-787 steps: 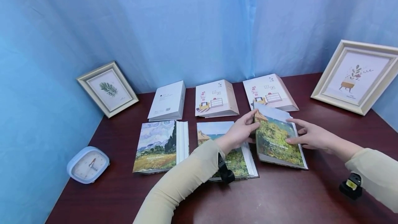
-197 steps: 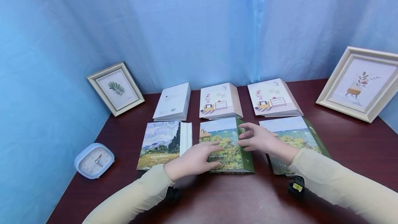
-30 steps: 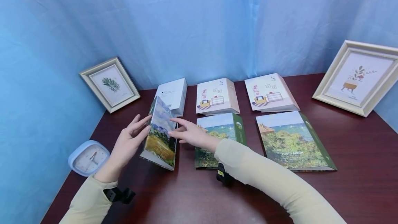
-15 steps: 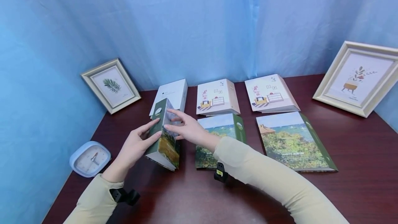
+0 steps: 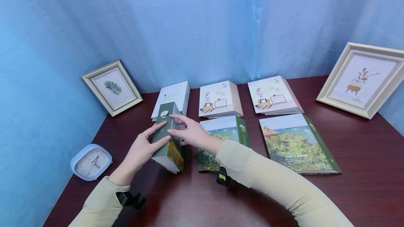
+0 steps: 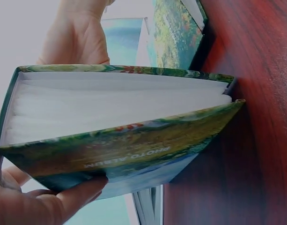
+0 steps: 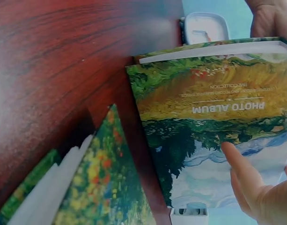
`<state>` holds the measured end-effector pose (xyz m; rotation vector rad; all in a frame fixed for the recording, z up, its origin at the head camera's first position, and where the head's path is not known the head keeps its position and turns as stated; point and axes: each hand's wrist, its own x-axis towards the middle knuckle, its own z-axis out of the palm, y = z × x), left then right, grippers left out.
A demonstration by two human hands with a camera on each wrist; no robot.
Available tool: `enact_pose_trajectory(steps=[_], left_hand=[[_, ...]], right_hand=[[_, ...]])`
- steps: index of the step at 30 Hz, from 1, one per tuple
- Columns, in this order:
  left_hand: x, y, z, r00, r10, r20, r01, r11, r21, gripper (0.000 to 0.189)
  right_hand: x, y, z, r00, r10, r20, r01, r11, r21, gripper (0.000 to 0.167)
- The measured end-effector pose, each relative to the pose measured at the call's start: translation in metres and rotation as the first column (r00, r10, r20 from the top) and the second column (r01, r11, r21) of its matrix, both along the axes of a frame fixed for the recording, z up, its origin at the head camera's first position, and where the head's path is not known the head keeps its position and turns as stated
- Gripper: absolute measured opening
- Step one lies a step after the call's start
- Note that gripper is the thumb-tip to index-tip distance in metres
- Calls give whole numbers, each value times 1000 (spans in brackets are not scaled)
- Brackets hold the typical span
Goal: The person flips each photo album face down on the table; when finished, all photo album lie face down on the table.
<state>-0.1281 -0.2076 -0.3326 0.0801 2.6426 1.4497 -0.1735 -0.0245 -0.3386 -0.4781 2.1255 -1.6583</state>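
Observation:
In the head view, a photo album (image 5: 162, 129) with a green spine and a wheat-field painting stands tilted between both hands, spine toward me. My left hand (image 5: 142, 148) holds it from the left, fingertips on the spine; the left wrist view shows a digit (image 6: 87, 190) lying along one cover. From the right, my right hand (image 5: 192, 134) grips the spine edge, with a fingertip on the painted cover in the right wrist view. White pages (image 6: 87, 101) show between the covers. A seaside photo album (image 5: 217, 125) lies partly hidden beneath my right forearm.
Another seaside album (image 5: 293, 143) lies at right. Behind are a white album (image 5: 172, 94) and two albums with a furniture drawing, middle (image 5: 217, 99) and right (image 5: 273, 95). A blue clock (image 5: 91, 162) stands left; frames lean at left (image 5: 112, 87) and right (image 5: 363, 80).
Over the last second the wheat-field album has turned, bringing its green spine round to face me. Both hands have turned with it. Earlier, it lay flat and the middle seaside album was being handled.

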Motion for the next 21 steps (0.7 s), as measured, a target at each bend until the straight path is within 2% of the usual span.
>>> enact_pose_trajectory(steps=[3, 7, 10, 13, 16, 18, 21], left_hand=[[1, -1, -1, 1000, -13, 0, 13, 1000, 21, 56], [3, -3, -4, 999, -40, -9, 40, 998, 50, 54], [5, -7, -10, 994, -95, -56, 98, 994, 41, 53], [7, -15, -21, 973, -194, -124, 203, 977, 65, 56], [9, -23, -33, 941, -285, -183, 312, 939, 144, 64], [11, -23, -39, 931, -299, -208, 340, 919, 200, 69], [13, -20, -45, 925, -283, -253, 342, 911, 230, 68]], right_hand=[[2, -1, 1, 1000, -13, 8, 13, 1000, 26, 55], [2, -2, 2, 998, -33, 50, 33, 999, -5, 54], [2, -1, 0, 996, -46, 79, 49, 998, -39, 52], [2, 1, -2, 994, -57, 89, 63, 996, -59, 52], [4, 4, -3, 994, -66, 90, 74, 994, -82, 52], [5, 7, -4, 993, -71, 92, 80, 992, -98, 52], [8, 11, -3, 991, -74, 109, 88, 988, -130, 54]])
